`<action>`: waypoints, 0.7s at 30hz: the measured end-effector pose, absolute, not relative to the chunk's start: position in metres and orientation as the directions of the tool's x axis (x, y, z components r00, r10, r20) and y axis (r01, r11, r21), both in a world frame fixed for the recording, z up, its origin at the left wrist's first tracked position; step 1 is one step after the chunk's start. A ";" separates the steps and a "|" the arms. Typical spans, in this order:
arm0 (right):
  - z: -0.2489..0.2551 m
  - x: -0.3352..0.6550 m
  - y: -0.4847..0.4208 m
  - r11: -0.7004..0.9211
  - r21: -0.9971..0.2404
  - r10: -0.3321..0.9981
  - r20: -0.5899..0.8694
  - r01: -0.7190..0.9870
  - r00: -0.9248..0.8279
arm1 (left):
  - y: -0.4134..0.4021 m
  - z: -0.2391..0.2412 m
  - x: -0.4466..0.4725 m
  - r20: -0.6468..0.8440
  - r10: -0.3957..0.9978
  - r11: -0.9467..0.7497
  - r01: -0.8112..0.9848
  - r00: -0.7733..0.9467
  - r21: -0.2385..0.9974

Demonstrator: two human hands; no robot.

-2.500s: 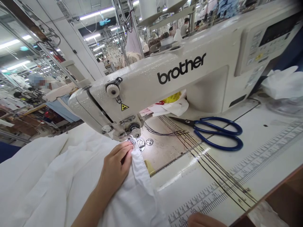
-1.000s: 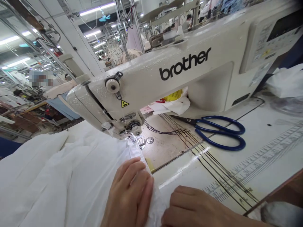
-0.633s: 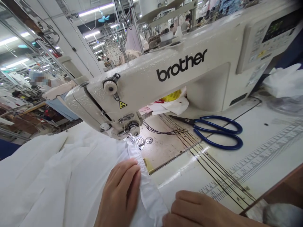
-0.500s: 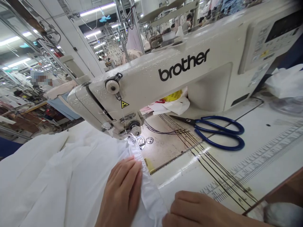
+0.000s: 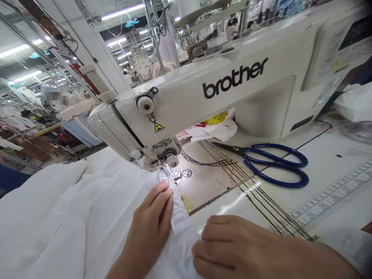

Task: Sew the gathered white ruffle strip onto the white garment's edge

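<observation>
White fabric (image 5: pixel 66 217) spreads over the left of the machine table, its gathered edge strip (image 5: pixel 180 219) running up under the presser foot (image 5: pixel 166 169) of a white Brother sewing machine (image 5: pixel 180 100). On the cloth just left of that strip lies my left hand (image 5: pixel 151 223), palm down, fingers stretched toward the needle area. Close to the table's front, my right hand (image 5: pixel 232 246) is closed with curled fingers on the lower part of the strip. Its thumb is hidden.
Scissors with blue handles (image 5: pixel 247 151) rest right of the needle plate. Black guide lines (image 5: pixel 261 199) and a printed ruler (image 5: pixel 322 203) mark the tabletop. White cloth pieces (image 5: pixel 226 130) lie behind the machine arm, and another white bundle (image 5: pixel 356 102) sits at far right.
Both hands have moved slightly up toward the needle, the right one more clearly and a little left. The camera view has shifted, so the machine appears further right.
</observation>
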State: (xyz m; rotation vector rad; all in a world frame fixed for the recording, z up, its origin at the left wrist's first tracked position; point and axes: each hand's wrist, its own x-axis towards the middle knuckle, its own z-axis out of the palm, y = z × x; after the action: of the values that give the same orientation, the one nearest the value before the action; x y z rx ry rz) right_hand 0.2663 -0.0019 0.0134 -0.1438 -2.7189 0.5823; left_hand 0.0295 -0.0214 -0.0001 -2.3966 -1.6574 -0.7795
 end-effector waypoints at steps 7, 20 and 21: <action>0.015 0.263 0.009 0.939 -0.343 0.134 0.394 -0.010 -0.909 | -0.012 0.003 0.023 0.490 0.832 -0.411 0.882 0.258 0.233; 0.004 0.261 0.007 0.946 -0.323 0.142 0.395 0.008 -0.907 | -0.032 0.004 0.029 0.504 0.743 -0.538 0.841 0.441 0.056; 0.005 0.261 0.007 0.948 -0.319 0.139 0.409 0.001 -0.902 | -0.034 0.002 0.027 0.502 0.743 -0.531 0.847 0.444 0.037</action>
State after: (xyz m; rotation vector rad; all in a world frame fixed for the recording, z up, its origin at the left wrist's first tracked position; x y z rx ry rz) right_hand 0.2613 0.0069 0.0050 -0.1009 -2.6634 0.4362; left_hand 0.0272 -0.0337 0.0023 -2.4754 -1.3858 -0.6933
